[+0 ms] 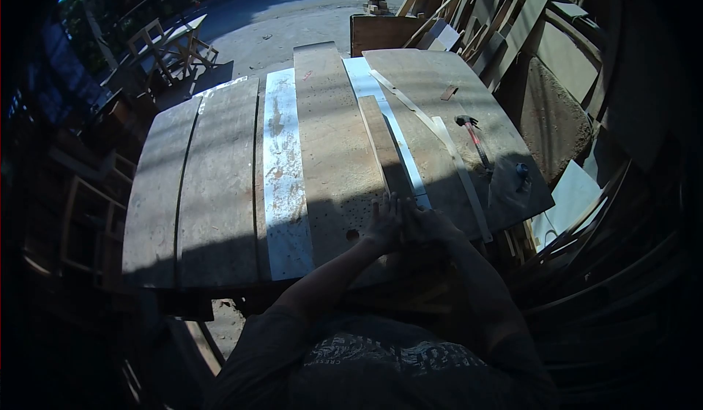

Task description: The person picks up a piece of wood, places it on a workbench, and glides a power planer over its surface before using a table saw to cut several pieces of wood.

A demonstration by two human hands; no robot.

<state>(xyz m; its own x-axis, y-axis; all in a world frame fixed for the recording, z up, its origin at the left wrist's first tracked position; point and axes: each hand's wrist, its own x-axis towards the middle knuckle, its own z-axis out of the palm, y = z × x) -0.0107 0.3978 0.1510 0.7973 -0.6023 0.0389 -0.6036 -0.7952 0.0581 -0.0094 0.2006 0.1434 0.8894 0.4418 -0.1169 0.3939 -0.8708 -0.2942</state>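
- Your left hand (384, 221) lies flat with fingers stretched on the near end of the narrow board (381, 142). Your right hand (430, 225) is pressed up beside it, in shadow, so its grip cannot be told.
- The board's long axis runs straight away from you across the workbench (220, 190). Both hands are equally near its end.
- Count: one narrow board, two thin slats (463, 183) to its right, one hammer (474, 137) beyond those.
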